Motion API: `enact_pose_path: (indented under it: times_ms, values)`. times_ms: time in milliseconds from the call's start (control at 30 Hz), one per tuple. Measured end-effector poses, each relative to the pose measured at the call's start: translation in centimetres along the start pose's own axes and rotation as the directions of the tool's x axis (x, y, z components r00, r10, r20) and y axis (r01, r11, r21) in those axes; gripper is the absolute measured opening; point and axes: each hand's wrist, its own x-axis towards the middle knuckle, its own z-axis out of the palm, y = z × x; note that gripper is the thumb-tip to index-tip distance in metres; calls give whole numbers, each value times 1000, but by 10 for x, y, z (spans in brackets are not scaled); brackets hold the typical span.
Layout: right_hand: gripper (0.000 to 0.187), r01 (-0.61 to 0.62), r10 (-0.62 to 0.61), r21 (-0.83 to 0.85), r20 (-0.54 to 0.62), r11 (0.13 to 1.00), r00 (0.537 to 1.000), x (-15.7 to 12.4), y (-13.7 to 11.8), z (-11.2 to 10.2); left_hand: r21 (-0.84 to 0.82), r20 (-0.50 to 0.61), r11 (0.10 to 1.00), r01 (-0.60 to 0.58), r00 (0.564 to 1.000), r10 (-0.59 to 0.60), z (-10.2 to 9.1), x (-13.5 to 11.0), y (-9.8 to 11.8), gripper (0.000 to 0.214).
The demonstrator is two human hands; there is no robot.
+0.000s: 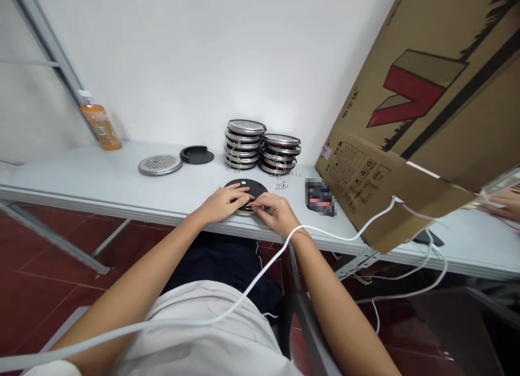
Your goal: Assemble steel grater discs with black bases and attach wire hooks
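Note:
A round black disc with a silvery rim lies at the table's front edge, partly covered by both hands. My left hand rests flat on its left side, fingers stretched across the top and thumb near the middle. At the disc's near right edge, my right hand has thumb and fingertips pinched together. Something small and shiny shows by those fingertips, too small to name. Just beyond, several loose bent-wire pieces lie on the table.
Two stacks of metal-rimmed discs, a taller one and a shorter one, stand behind. Leftward are a perforated metal disc, a black holder and an orange bottle. A cardboard box and white cable are near. Another person's hand shows right.

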Motion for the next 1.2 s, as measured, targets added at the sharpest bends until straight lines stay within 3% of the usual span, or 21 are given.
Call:
enact_pose_path:
  times_ms: [233, 1200]
  values:
    - [11, -24, 26, -69, 39, 997, 999, 1, -1, -1, 37, -17, 999, 3, 1000, -2, 3, -3, 2, 47]
    - [23, 168, -137, -165, 187, 972, 973, 4, 5, -5, 114, 65, 993, -21, 998, 13, 5, -4, 2, 49]
